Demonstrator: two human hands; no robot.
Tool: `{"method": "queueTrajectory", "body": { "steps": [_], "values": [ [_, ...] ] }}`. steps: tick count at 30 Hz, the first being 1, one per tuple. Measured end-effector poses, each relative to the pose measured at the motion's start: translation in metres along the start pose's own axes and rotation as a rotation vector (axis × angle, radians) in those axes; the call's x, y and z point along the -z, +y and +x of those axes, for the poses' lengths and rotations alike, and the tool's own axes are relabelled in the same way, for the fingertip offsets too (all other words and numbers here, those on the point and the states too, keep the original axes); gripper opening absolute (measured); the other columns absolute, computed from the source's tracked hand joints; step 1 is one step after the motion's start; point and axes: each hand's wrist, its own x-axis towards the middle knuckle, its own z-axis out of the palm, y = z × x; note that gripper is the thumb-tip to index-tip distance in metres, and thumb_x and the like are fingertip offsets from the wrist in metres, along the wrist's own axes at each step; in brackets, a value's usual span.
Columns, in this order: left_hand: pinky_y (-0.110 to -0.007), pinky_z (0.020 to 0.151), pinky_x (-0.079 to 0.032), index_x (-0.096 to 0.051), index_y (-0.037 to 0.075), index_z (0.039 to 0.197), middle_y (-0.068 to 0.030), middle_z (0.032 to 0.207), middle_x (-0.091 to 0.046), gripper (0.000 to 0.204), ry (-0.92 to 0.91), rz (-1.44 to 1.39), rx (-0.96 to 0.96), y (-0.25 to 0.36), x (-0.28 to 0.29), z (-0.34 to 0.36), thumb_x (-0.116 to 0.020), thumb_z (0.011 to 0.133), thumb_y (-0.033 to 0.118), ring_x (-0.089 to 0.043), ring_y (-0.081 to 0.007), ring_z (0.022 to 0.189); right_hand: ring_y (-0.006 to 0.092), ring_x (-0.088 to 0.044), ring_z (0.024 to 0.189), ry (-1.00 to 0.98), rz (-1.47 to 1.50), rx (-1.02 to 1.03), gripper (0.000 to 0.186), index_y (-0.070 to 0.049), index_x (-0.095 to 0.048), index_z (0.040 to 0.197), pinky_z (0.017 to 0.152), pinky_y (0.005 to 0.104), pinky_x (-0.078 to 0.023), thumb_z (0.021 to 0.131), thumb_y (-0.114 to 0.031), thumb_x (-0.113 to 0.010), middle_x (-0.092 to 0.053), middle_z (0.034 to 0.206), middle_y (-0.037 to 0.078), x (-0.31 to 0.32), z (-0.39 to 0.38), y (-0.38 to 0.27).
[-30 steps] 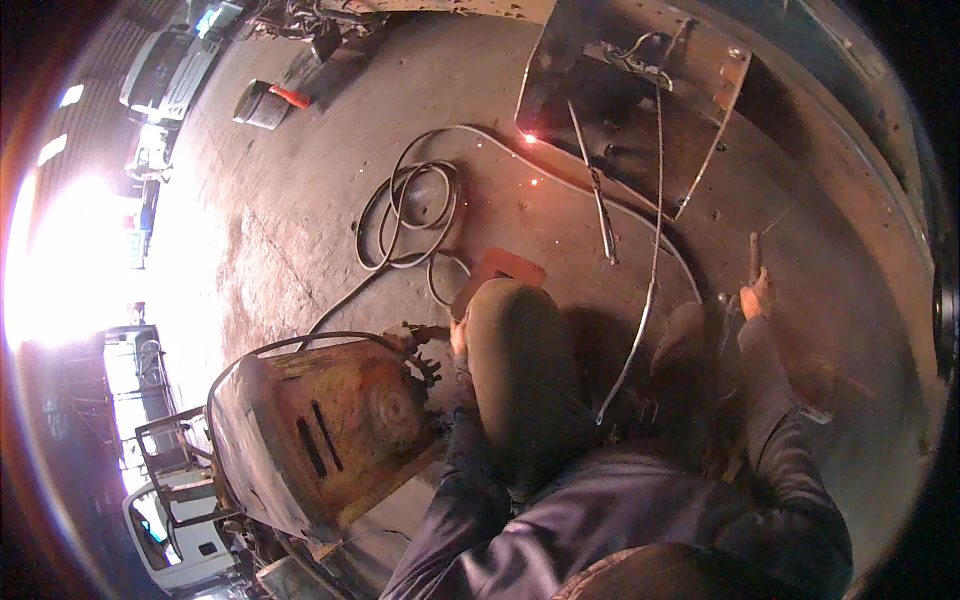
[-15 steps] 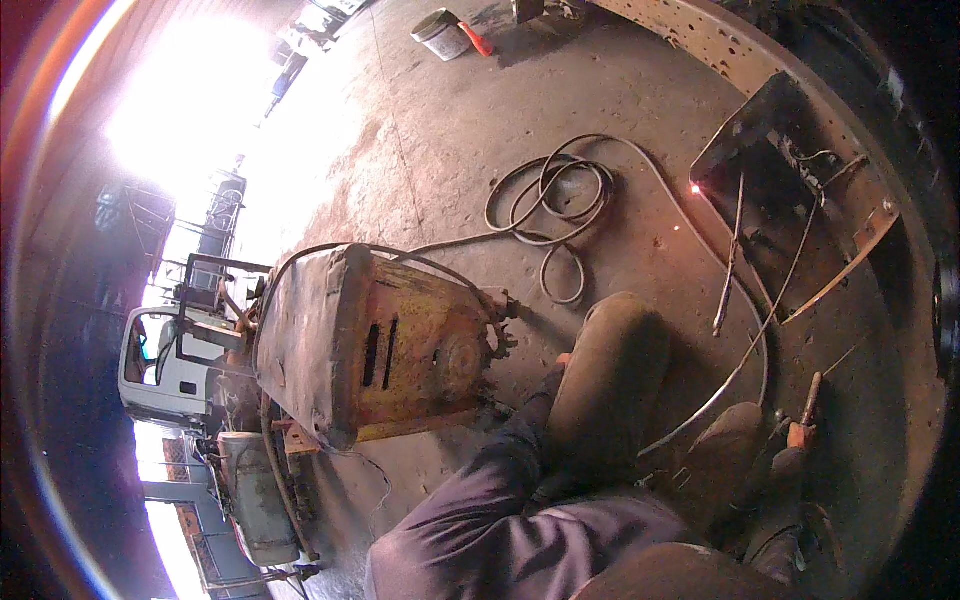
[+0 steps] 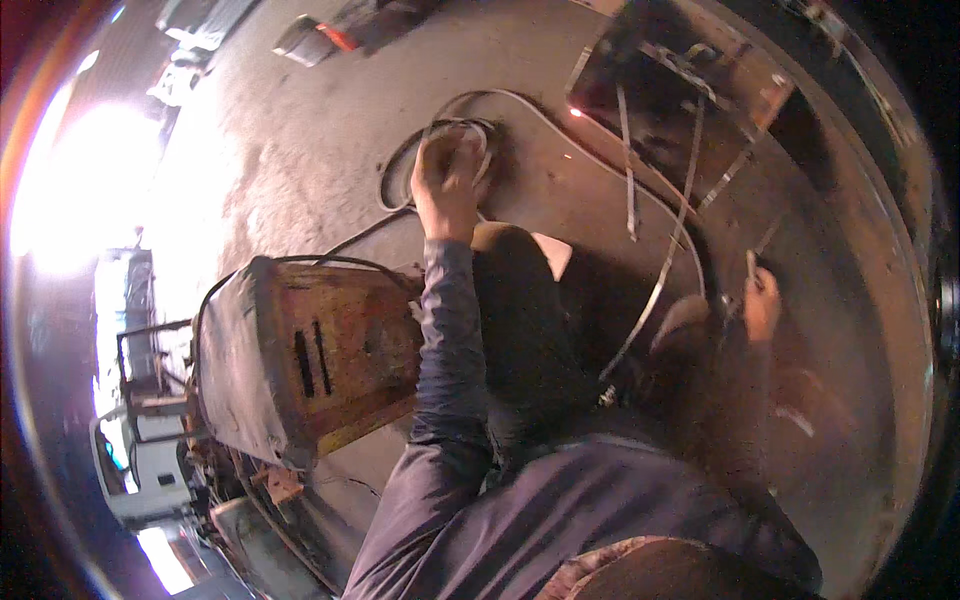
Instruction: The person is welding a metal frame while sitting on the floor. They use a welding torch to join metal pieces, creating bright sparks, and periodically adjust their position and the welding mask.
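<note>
My left hand (image 3: 447, 185) is raised over the coiled cable (image 3: 394, 190), slightly blurred, its fingers curved and apart with nothing visible in them. Below it, a flat pale reddish board (image 3: 556, 256) shows behind my left knee (image 3: 510, 285). My right hand (image 3: 760, 305) is closed on an electrode holder (image 3: 752, 264) with a thin rod pointing up and right. Beyond it lies a dark metal plate (image 3: 650, 85) with a glowing spot at its lower left corner and two long thin bars (image 3: 628, 170) reaching down from it.
A worn yellow welding machine (image 3: 335, 350) stands at my left, with vehicle parts and a white cab (image 3: 135, 465) behind it. A bucket with an orange item (image 3: 298, 42) sits at the upper left. A long steel rail (image 3: 905, 250) curves along the right.
My left hand has risen from beside my knee, where it held the reddish board, to over the cable coil. The view swung left and back. My right hand still grips the holder.
</note>
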Motion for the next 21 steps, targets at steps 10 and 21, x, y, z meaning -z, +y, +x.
{"method": "queueTrajectory", "body": {
  "steps": [10, 21],
  "values": [
    [-0.044, 0.099, -0.050, -0.059, -0.006, 0.124, -0.0255, 0.121, -0.066, 0.062, -0.742, 0.358, 0.045, -0.220, -0.184, -0.015, -0.075, 0.086, 0.041, -0.063, -0.0386, 0.115, 0.0355, -0.068, 0.087, -0.143, -0.034, 0.509, 0.061, -0.002, -0.052, 0.138, 0.077, 0.0453, -0.053, 0.085, -0.027, -0.071, -0.069, 0.100, 0.017, -0.165, -0.043, -0.182],
    [-0.045, 0.099, -0.053, -0.053, 0.001, 0.128, -0.0260, 0.126, -0.064, 0.062, -0.626, 0.797, 0.547, -0.200, -0.270, -0.057, -0.074, 0.082, 0.036, -0.062, -0.0388, 0.121, 0.0248, -0.064, 0.079, -0.593, 0.652, -0.022, 0.045, -0.009, -0.061, 0.123, 0.071, 0.0406, -0.054, 0.089, -0.036, -0.073, -0.068, 0.099, 0.009, -0.194, 0.023, -0.137]
  ]
}}
